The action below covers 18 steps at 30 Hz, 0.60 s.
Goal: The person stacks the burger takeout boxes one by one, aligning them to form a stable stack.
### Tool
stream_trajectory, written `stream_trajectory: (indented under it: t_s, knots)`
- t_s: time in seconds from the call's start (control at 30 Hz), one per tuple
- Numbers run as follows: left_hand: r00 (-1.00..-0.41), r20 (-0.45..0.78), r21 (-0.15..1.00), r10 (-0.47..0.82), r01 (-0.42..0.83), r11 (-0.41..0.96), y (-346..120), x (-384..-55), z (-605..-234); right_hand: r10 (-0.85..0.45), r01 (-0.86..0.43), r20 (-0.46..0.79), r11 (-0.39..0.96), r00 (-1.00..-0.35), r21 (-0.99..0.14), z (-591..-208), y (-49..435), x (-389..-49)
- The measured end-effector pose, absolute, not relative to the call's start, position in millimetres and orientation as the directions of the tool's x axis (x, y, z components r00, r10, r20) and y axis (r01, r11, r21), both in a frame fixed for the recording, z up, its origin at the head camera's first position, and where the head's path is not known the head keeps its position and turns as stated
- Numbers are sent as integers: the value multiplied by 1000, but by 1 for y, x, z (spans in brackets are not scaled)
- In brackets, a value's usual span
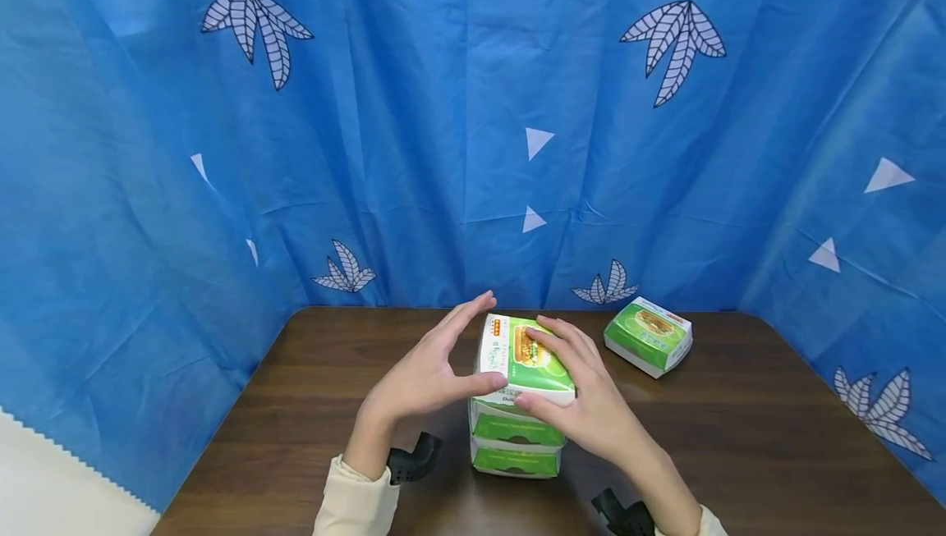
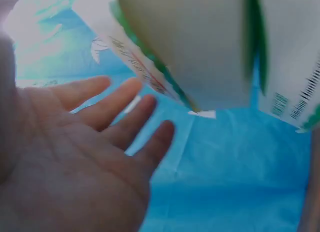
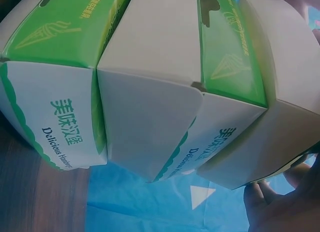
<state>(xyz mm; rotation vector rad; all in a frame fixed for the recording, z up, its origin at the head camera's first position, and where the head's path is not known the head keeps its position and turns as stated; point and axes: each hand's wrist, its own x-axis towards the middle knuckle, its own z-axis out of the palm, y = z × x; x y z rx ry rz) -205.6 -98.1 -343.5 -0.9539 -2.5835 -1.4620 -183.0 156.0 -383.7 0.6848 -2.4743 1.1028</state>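
R hand [image 1: 594,400] grips top hamburger box [image 1: 543,378], which sits on two lower boxes [image 1: 517,429]. L hand [image 1: 417,372] just beside it, fingers straight & spread. 4th box [image 1: 649,335] at rear R of table [image 1: 776,437], apart from stack

“美味汉堡” and “Delicious” on the bottom box [image 3: 55,114]; “美味汉堡” on the middle box [image 3: 160,111]

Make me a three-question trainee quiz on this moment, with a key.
1. Leaving out the lone box, how many boxes are at the stack, counting the top box?
2. True or false: in the head view, the lone box lies to the left of the stack.
3. Which box does the right hand touch? A) the lone box B) the bottom box C) the top box

Key: 1. Three. 2. False; it lies to the right. 3. C.
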Motion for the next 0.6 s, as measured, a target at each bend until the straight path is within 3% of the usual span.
stream_trajectory:
  t_s: [0.17,0.6]
  knots:
    - [-817,228,776,529,481,409,-92,-206,-337,-294,-566,498,580,-816,-585,-383,155,-184]
    - [-808,275,780,521,504,371,-90,-207,-343,-305,-581,509,575,-805,-575,-382,155,-183]
